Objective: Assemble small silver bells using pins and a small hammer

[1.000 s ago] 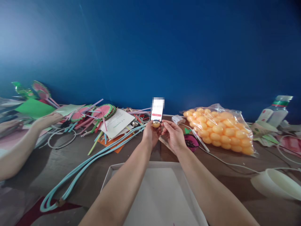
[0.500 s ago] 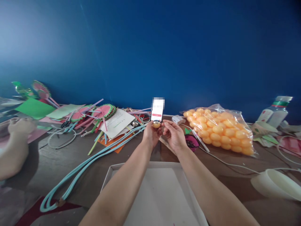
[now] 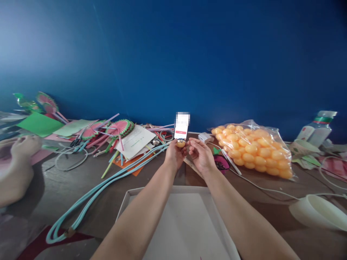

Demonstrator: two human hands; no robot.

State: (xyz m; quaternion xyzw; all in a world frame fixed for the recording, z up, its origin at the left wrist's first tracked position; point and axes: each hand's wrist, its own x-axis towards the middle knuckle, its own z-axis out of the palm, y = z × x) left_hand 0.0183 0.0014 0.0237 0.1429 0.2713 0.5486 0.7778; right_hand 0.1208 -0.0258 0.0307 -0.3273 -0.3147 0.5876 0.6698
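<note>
Out in front, above the far end of the white shallow tray (image 3: 187, 224), my left hand (image 3: 174, 155) is closed around a small shiny metallic ball (image 3: 181, 143), gold below and silvery on top. Just beside it on the right, my right hand (image 3: 201, 155) has thumb and index finger pinched together. What they hold, if anything, is too small to make out. Right behind the ball stands a phone (image 3: 181, 131) with a lit white screen, part of it blurred out. My left fingers hide its lower edge.
Left of my hands lie watermelon-patterned paper fans (image 3: 121, 129), a white sheet (image 3: 137, 141) and looped light-blue tubes (image 3: 108, 178). On the right are a bag of orange balls (image 3: 255, 150), a white cup (image 3: 311, 211) and a clear bottle (image 3: 316, 128). Another person's limb (image 3: 18, 169) rests far left.
My right fingers have curled in slightly and shifted a little right. The left hand and the metallic ball stay almost in place. The other person's limb at far left has shifted slightly.
</note>
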